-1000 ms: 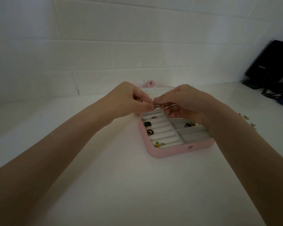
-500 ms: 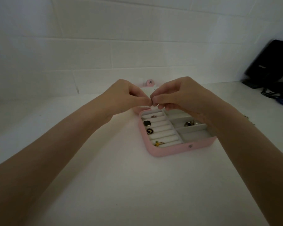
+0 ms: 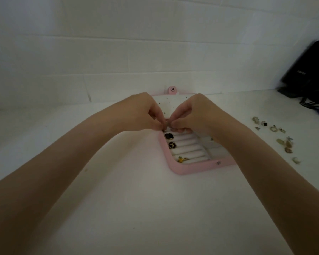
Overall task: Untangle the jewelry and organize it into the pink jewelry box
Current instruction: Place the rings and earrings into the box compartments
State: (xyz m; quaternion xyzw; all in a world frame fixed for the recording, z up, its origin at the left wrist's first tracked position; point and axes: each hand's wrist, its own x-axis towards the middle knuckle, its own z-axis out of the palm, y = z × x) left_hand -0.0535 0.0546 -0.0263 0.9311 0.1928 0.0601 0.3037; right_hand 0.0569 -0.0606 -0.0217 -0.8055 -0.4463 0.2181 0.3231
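The pink jewelry box [image 3: 184,170] lies open on the white table, its dotted white lid panel [image 3: 170,104] leaning toward the wall. A black square piece [image 3: 168,136], a black round piece [image 3: 172,145] and a gold piece [image 3: 182,159] sit in its ring rolls. My left hand [image 3: 141,113] and my right hand [image 3: 193,113] meet fingertip to fingertip over the box's far end, both pinching a small silvery jewelry piece [image 3: 166,127], mostly hidden by my fingers.
Several loose jewelry pieces [image 3: 284,142] lie scattered on the table right of the box. A black device [image 3: 307,69] with dark cables [image 3: 317,105] stands at the far right against the white wall.
Both hands, still pinching the small piece, have lowered toward the box's far ring rolls. The view has shifted, bringing the loose jewelry on the right into sight.
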